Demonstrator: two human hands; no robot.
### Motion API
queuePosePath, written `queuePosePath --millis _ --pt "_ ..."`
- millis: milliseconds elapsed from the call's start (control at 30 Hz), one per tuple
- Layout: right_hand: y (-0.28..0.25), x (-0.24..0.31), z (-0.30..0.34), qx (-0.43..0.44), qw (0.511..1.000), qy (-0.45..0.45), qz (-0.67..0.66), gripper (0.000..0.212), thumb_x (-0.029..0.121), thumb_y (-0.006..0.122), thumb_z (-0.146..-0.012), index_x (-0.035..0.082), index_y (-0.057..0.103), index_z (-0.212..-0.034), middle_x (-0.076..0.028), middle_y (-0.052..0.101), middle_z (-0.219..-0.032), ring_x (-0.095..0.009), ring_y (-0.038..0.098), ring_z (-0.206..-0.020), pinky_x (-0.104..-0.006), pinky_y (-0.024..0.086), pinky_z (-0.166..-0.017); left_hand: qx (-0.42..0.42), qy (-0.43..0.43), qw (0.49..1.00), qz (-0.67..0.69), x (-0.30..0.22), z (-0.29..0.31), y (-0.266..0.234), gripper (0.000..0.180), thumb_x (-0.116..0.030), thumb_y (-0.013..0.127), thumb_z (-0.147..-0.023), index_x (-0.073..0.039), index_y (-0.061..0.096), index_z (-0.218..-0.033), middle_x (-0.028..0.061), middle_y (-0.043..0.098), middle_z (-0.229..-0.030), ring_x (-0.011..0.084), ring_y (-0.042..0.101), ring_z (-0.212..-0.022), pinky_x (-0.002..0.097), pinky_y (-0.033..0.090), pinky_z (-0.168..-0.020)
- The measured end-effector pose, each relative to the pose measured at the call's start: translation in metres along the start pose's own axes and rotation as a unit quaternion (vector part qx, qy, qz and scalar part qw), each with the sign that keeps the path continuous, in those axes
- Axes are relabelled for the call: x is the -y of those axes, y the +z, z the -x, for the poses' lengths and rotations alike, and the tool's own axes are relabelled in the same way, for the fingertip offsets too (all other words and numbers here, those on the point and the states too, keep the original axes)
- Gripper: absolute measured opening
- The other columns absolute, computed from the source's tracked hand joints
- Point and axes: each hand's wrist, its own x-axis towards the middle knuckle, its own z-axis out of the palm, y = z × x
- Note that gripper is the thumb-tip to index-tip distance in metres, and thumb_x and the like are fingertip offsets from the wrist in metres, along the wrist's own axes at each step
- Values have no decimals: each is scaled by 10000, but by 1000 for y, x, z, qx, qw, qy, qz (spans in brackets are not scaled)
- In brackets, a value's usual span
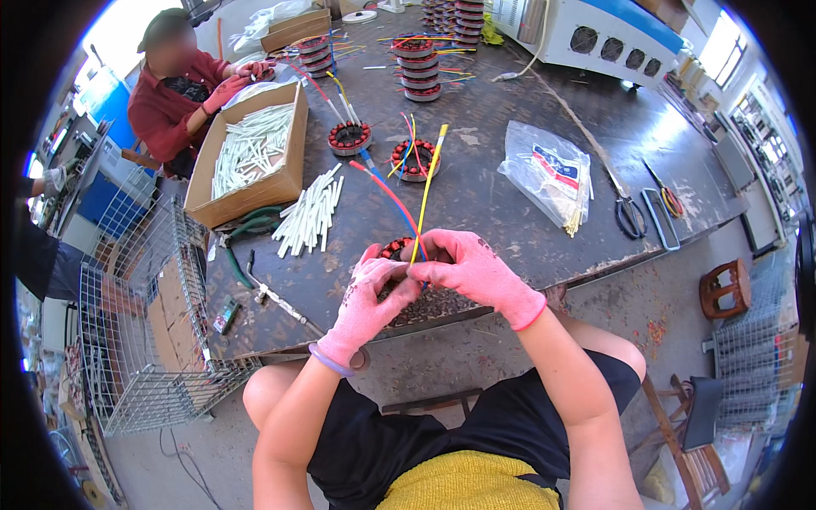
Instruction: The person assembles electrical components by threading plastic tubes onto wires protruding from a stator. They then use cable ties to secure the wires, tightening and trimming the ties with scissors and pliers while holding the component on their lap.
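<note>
In pink gloves, both my hands meet at the table's near edge, over a ring-shaped motor stator (395,247) with red and black windings, mostly hidden by them. My right hand (480,274) is closed, thumb and fingers pinching around the long yellow wire (431,178), which slants upward. A red wire (384,190) with a blue stretch rises beside it from the same stator. Close against the right fingertips, my left hand (367,299) is pinched shut; what lies in its fingertips is too small to make out.
White sleeves (310,212) lie loose left of the stator, near a cardboard box (293,161) of more sleeves. Two wired stators (349,138) sit beyond. A plastic bag (544,174), scissors (631,218) and a torch-like tool (280,302) rest on the table. Another person (183,102) works at far left.
</note>
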Motion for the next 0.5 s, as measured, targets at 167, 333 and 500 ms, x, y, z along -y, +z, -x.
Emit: queuePosePath --millis 167,333,500 --pt "-9 -15 0 0 996 -10 88 201 150 711 -866 -9 635 -964 0 602 -798 -71 510 -754 -279 452 -690 8 37 995 -91 -12 -5 1 357 -312 821 -714 -66 698 -941 57 635 -868 249 609 -956 484 276 -1142" --pt "-5 -18 -4 -83 987 -8 140 211 179 723 -868 -6 623 -863 18 558 -681 -48 470 -661 -274 430 -577 -28 67 992 -104 -8 -10 5 274 -314 804 -749 -71 689 -803 40 601 -769 232 606 -837 495 330 -1093" --pt "13 -16 0 -136 977 -87 141 152 114 706 -869 -15 632 -839 -19 619 -720 -45 537 -679 -264 463 -598 -84 102 979 -156 3 -5 15 212 -232 777 -780 -52 666 -807 42 594 -772 246 608 -808 501 387 -1053"
